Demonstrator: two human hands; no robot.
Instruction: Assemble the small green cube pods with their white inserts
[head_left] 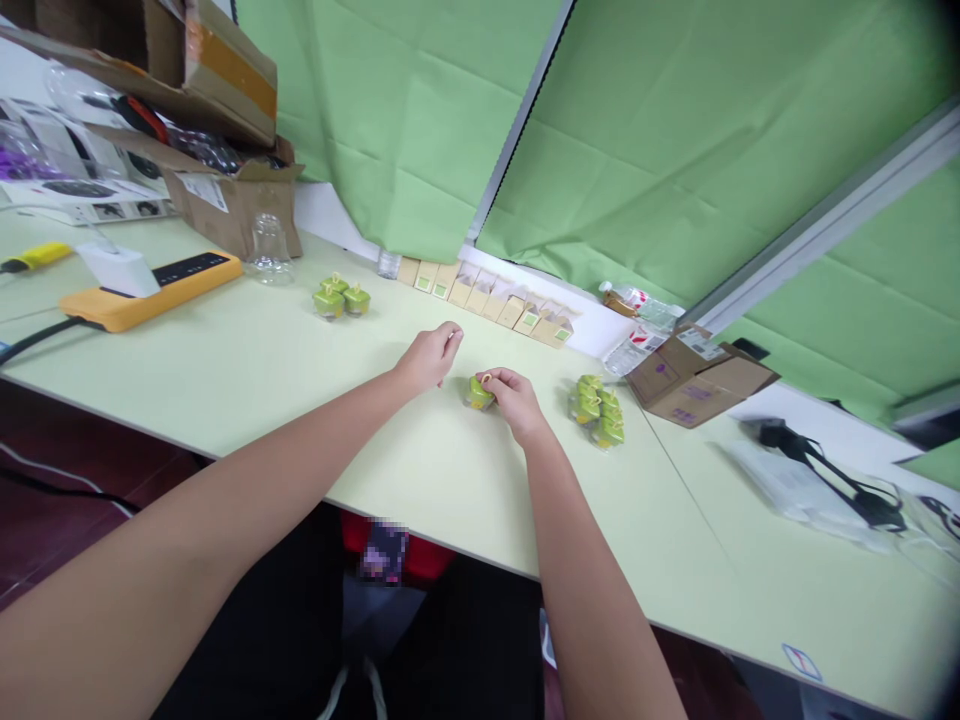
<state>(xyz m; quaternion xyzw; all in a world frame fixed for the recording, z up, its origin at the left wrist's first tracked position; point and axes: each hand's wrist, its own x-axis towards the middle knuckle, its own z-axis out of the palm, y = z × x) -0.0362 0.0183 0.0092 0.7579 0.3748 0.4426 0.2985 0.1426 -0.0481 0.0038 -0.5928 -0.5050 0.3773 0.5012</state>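
Observation:
My right hand [514,398] grips a small green bottle-like item with a yellow top [478,393] that rests on the pale green table [247,370]. My left hand [431,357] hovers just left of it, fingers loosely curled and holding nothing. A cluster of several similar green items [598,410] lies to the right of my right hand. A pair of the same green items [341,298] stands farther left and back. A row of small tan and green cartons [487,296] lines the back edge of the table.
An orange flat device [150,288] with a white block on it sits at the left, beside a clear jar [268,250] and open cardboard boxes [225,190]. A flattened brown box [697,378] and plastic water bottles [641,305] lie right. Bagged black cables [825,480] sit far right.

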